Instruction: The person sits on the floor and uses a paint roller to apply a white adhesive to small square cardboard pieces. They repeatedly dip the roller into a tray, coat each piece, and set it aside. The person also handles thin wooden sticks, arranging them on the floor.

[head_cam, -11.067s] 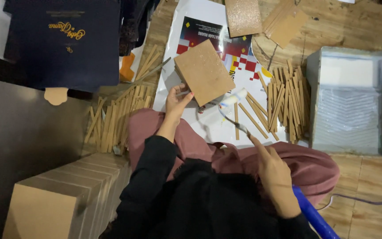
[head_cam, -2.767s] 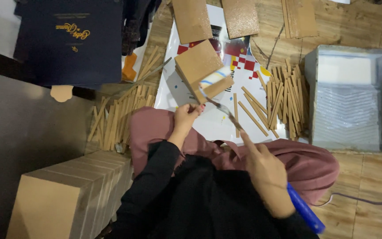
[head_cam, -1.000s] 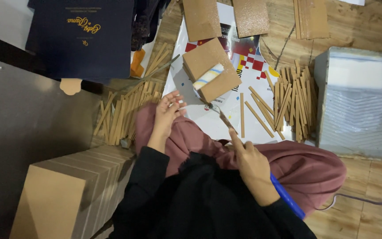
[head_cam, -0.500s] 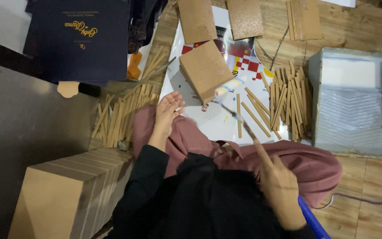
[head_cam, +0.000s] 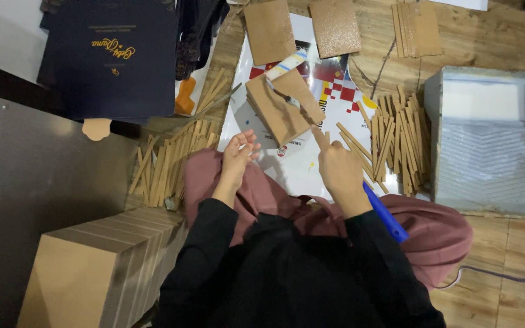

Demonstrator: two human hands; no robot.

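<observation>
Brushing seems to be the step in hand: the right hand [head_cam: 338, 170] is closed around a blue-handled tool [head_cam: 384, 214], index finger stretched along it toward a stack of brown boards [head_cam: 281, 109] lying at an angle on the glossy printed sheet [head_cam: 299, 173] spread over the wooden floor [head_cam: 518, 267]. The tool's working end is hidden behind the hand, so whether it touches the boards I cannot tell. A pale strip [head_cam: 287, 64] lies across the stack's far corner.

The left hand [head_cam: 238, 157] hovers just beside the stack's near-left edge, fingers loosely curled and spread, holding nothing and seemingly not touching the boards. Both forearms reach forward over the knees, the right wrist bent slightly inward.

As I judge it, the next move calls for the free hand to steady the stack while the tool passes along its edge.

Loose wooden sticks [head_cam: 390, 143] lie along the sheet's right edge, with a grey tray [head_cam: 487, 140] beyond them; more sticks [head_cam: 165, 167] sit off its left edge.
</observation>
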